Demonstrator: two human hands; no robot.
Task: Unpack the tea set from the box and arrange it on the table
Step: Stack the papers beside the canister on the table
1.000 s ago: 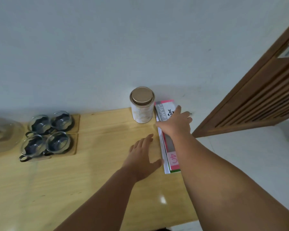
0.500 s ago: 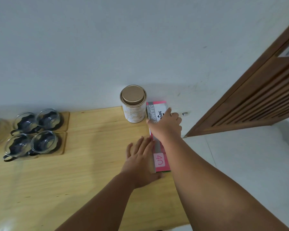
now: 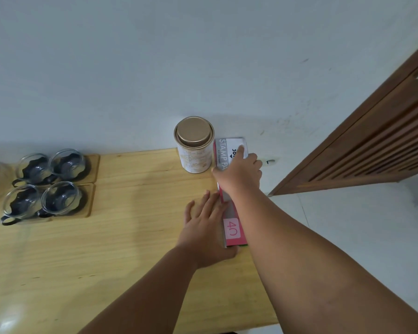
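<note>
I have both hands on the flat pink-and-grey packet (image 3: 230, 213) lying along the right edge of the bench (image 3: 130, 237), its far end just beside the gold-lidded tin (image 3: 194, 145). My right hand (image 3: 239, 173) lies spread, palm down, over the far half of the packet; my left hand (image 3: 206, 227) is flat and open against its near left edge, fingers extended, gripping nothing. The tea set's four glass cups (image 3: 42, 182) already sit on their wooden coasters (image 3: 91, 186) at the far left, well apart from my hands; no box is in view. I judge this step to be squaring the packet against the bench edge. To do it well I'd press lightly, slide it as one piece, keep it from hanging over the edge, and avoid nudging the tin.
</note>
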